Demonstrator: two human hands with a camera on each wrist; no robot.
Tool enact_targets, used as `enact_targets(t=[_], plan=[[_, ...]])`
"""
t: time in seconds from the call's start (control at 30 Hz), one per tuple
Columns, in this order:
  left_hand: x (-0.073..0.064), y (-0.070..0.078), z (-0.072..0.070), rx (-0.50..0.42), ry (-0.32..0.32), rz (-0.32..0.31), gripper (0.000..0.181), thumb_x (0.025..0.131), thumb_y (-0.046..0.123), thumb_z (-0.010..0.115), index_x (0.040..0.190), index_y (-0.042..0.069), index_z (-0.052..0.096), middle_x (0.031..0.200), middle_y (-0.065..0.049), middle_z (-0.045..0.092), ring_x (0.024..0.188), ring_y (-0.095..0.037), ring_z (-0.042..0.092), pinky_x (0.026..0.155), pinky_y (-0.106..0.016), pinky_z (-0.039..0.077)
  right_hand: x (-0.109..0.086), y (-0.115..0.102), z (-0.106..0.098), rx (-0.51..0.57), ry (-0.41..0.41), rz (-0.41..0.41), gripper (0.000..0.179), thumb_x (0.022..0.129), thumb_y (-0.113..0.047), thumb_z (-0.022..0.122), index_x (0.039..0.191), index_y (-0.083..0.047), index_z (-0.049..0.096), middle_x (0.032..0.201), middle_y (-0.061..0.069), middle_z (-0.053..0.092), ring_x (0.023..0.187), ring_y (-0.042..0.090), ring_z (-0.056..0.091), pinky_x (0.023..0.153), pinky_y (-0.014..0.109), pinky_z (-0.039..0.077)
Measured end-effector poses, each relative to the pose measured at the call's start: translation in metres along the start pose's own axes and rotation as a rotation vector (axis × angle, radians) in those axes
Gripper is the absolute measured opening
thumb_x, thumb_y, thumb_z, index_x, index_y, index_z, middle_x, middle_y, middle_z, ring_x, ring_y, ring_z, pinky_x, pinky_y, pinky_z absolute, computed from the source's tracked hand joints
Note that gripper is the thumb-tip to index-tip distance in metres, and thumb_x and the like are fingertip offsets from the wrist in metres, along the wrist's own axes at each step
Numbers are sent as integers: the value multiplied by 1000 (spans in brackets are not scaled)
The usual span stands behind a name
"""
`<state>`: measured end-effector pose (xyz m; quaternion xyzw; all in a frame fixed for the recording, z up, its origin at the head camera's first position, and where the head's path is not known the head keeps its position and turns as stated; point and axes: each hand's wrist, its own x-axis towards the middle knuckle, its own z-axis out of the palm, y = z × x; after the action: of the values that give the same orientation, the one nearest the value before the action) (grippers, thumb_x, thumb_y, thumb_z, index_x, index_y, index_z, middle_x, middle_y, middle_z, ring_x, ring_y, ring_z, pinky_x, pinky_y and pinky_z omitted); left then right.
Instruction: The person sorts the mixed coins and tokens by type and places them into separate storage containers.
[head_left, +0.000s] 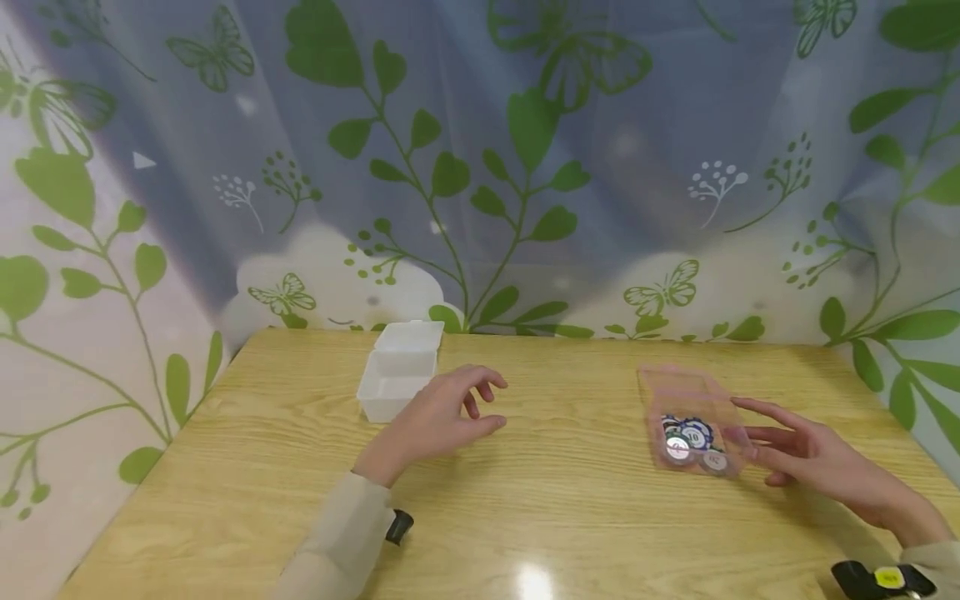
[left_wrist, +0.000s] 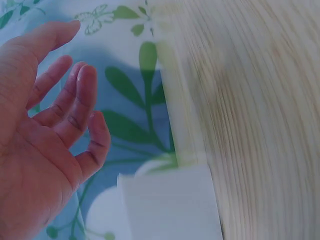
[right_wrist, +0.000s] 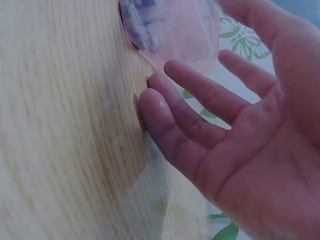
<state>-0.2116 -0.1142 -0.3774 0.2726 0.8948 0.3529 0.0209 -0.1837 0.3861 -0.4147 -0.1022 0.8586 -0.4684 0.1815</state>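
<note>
My left hand [head_left: 448, 410] hovers over the table with loosely bent fingers and nothing between them. Just behind it stands a white lidded box [head_left: 384, 407], its lid tipped back and its inside showing bare; the left wrist view catches one pale face of that box [left_wrist: 170, 207]. To the right lies a see-through pink plastic box [head_left: 678, 382] holding several poker chips [head_left: 694, 435]. Beside its right wall is my right hand [head_left: 821, 462], fingers relaxed and spread, thumb and fingertips right at the wall. In the right wrist view these fingers [right_wrist: 200, 92] hang uncurled close over the wood.
The light wooden table [head_left: 525, 500] reaches back to a curtain [head_left: 480, 167] printed with green leaves and butterflies. A black wrist strap [head_left: 885, 577] with a yellow label shows at the right cuff. Another black strap piece [head_left: 400, 527] sticks out by the left sleeve.
</note>
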Motion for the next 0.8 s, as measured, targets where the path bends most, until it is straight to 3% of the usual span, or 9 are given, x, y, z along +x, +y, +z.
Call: enact_targets(t=[0.1, 0.2, 0.27, 0.33, 0.43, 0.5, 0.57, 0.7, 0.8], plan=[[-7, -4, -7, 13, 20, -7, 37, 93, 27, 76, 127, 22, 64, 108, 5, 65, 81, -9, 61, 69, -27, 52, -1, -3, 2, -38, 30, 1, 67, 108, -23, 53, 165, -18, 18, 149, 27, 50, 104, -1, 66, 76, 35, 60], [-12, -9, -13, 31, 33, -4, 37, 93, 26, 76, 127, 22, 64, 110, 4, 64, 81, -9, 61, 69, -26, 52, 0, -8, 4, -85, 66, -5, 67, 108, -26, 54, 164, -14, 19, 151, 37, 44, 102, -2, 66, 75, 33, 60], [-14, -12, -17, 48, 51, 1, 37, 92, 26, 77, 127, 21, 64, 110, 4, 65, 81, -8, 61, 69, -25, 52, 1, -11, 5, -180, 105, -21, 67, 107, -30, 56, 163, -12, 24, 149, 35, 48, 102, -9, 63, 74, 28, 58], [-16, -15, -21, 85, 80, 18, 37, 92, 25, 78, 126, 20, 64, 109, 3, 65, 80, -8, 61, 69, -25, 51, 3, -15, 6, -304, 159, -60, 66, 105, -31, 59, 161, -9, 30, 146, 32, 53, 104, -5, 65, 73, 25, 56], [-20, -20, -26, 160, 134, 39, 36, 91, 24, 79, 124, 19, 66, 107, 3, 66, 80, -8, 62, 69, -24, 51, 5, -20, 8, -456, 225, -87, 65, 103, -33, 63, 157, -7, 37, 145, 31, 55, 117, 21, 69, 77, 33, 60], [-24, -23, -28, 207, 174, 55, 35, 90, 24, 79, 123, 18, 67, 107, 3, 66, 80, -10, 64, 70, -24, 51, 4, -23, 10, -505, 256, -85, 65, 103, -34, 63, 156, -5, 39, 144, 36, 52, 118, 46, 65, 80, 47, 61], [-27, -27, -31, 242, 222, 58, 34, 90, 25, 79, 122, 18, 68, 109, 3, 67, 83, -13, 66, 71, -26, 52, 3, -27, 11, -538, 283, -80, 65, 103, -36, 62, 155, -3, 40, 143, 41, 49, 118, 58, 58, 82, 59, 58], [-34, -32, -35, 311, 338, 47, 37, 90, 29, 79, 124, 18, 70, 118, 0, 69, 96, -19, 70, 82, -41, 51, 4, -36, 14, -609, 348, -84, 65, 102, -40, 62, 155, -7, 42, 138, 41, 53, 75, 39, 69, 75, 62, 55], [-39, -35, -37, 371, 393, 7, 45, 91, 36, 77, 132, 19, 68, 129, -4, 68, 113, -26, 68, 90, -53, 46, 5, -44, 16, -640, 370, -88, 68, 101, -44, 62, 156, -11, 40, 146, 38, 48, 77, 43, 67, 77, 66, 51]])
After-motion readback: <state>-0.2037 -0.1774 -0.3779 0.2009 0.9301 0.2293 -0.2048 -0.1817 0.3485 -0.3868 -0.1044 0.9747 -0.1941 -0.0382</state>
